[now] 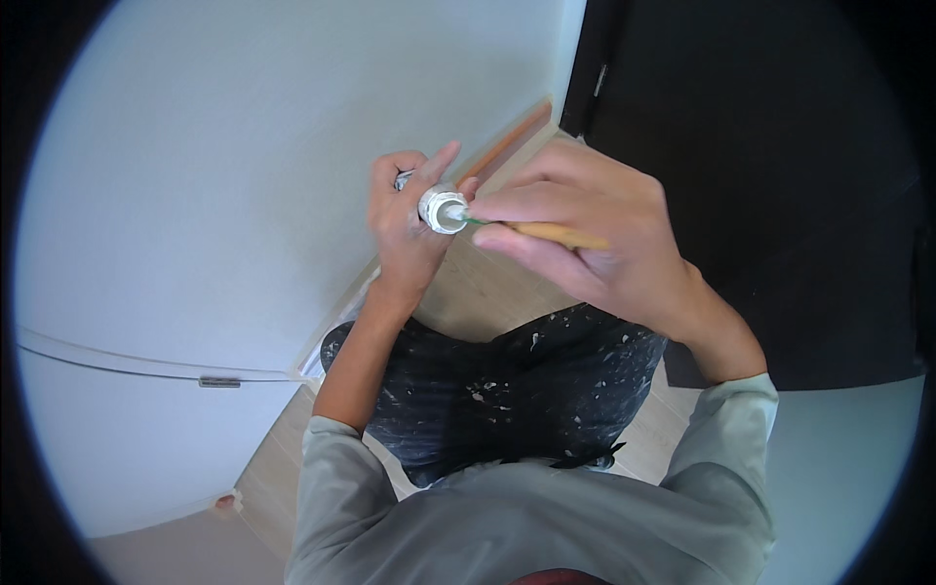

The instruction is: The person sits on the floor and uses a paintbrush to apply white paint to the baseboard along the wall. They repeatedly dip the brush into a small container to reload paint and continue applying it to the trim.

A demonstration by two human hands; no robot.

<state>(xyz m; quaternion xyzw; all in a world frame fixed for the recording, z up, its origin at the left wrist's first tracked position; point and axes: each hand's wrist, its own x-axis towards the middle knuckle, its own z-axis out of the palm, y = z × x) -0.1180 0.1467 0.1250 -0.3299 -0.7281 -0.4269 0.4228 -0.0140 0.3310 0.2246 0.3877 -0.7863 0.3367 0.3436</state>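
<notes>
My left hand holds a small open container whose rim is smeared with white paint. Something small and whitish is also tucked among its fingers; I cannot tell what it is. In my right hand is a slim tool with a yellowish wooden handle, likely a small paintbrush, pinched between thumb and fingers. Its green part runs to a whitish tip, which is at the mouth of the container. How deep the tip reaches is hard to tell. Both hands are above the floor, near the wall.
A white wall rises on the left, with a reddish-brown baseboard edged by masking tape. On the right stands a dark door or panel. A hinge shows at lower left. Paint-spotted dark trousers cover my legs above the wood-look floor.
</notes>
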